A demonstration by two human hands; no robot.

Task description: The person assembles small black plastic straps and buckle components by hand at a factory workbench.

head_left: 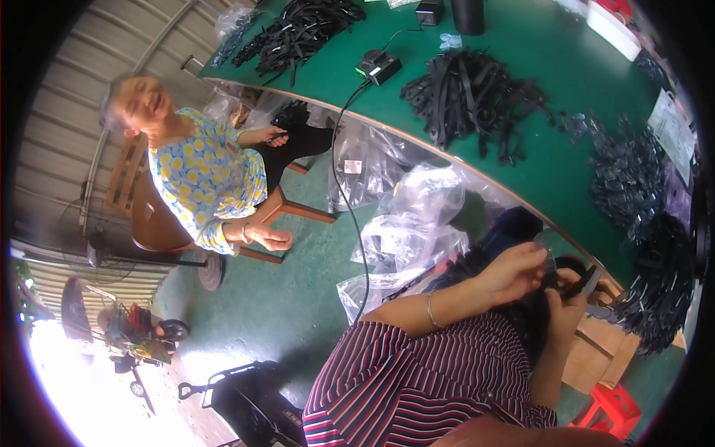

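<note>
My left hand (515,273) is closed, its fingers pinching a black strap (550,277) with a clear, shiny piece at its upper end. Close beside it, my right hand (564,311) is wrapped round the strap's lower part. A dark, pointed thing with a greyish blade-like edge (590,284) sticks up from the right hand; its kind is hard to make out. Both hands are in front of my body, by the near edge of the green table (566,201). Dark material in my lap is partly hidden by my left forearm.
On the table lie a black strap pile (469,97), another strap heap (302,33), clear-wrapped pieces (633,175) and a small black corded device (378,67). Its cable hangs down to my left. A seated person (208,164), plastic bags (417,216), a cardboard box (596,350) and a red stool (612,412) are nearby.
</note>
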